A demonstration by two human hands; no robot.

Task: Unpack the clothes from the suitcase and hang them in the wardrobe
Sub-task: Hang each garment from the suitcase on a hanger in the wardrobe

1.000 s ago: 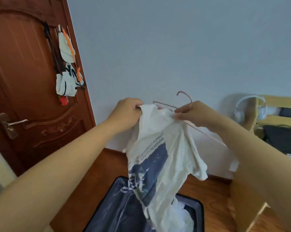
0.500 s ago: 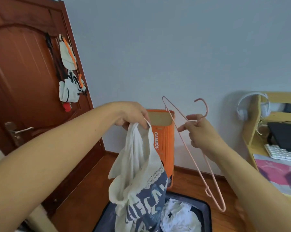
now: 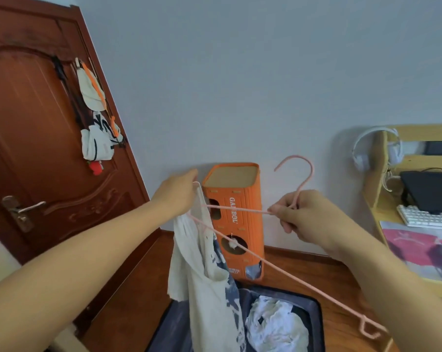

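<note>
We held the shirt (image 3: 202, 270) up by its top edge in our left hand (image 3: 175, 196), fingers curled round the cloth, so it hung over the open suitcase (image 3: 316, 316) on the floor. Our right hand (image 3: 301, 217) pinched the pink hanger (image 3: 273, 265) just below its hook, one end touching the shirt near the left hand. More white clothes (image 3: 275, 323) lay in the suitcase; an orange box (image 3: 236, 219) stood against the wall beyond its far edge

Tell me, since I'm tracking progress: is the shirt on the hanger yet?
Partly. One hanger arm enters the shirt neck; the other sticks out bare.
</note>
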